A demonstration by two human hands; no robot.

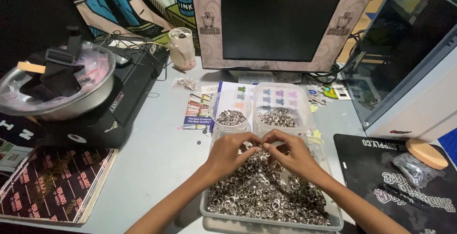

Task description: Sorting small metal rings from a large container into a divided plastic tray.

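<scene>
Eyelets [266,191] heaped directly beneath both grips.

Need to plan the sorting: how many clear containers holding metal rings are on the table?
3: a large tray under both hands, a small round tub behind it on the left, and a squarer tub beside that. None looks hidden.

Left hand [232,152] and right hand [294,154] fingertips meeting over tray [209,209] of metal rings [266,191], two tubs [266,101] behind

Shiny silver metal rings [266,191] heaped in a clear glossy plastic tray [271,223], two smaller clear plastic tubs [283,101], polished metal bowl [71,101], matt black mat [381,177], smooth grey tabletop [157,153], glossy dark monitor screen [281,17]
</scene>
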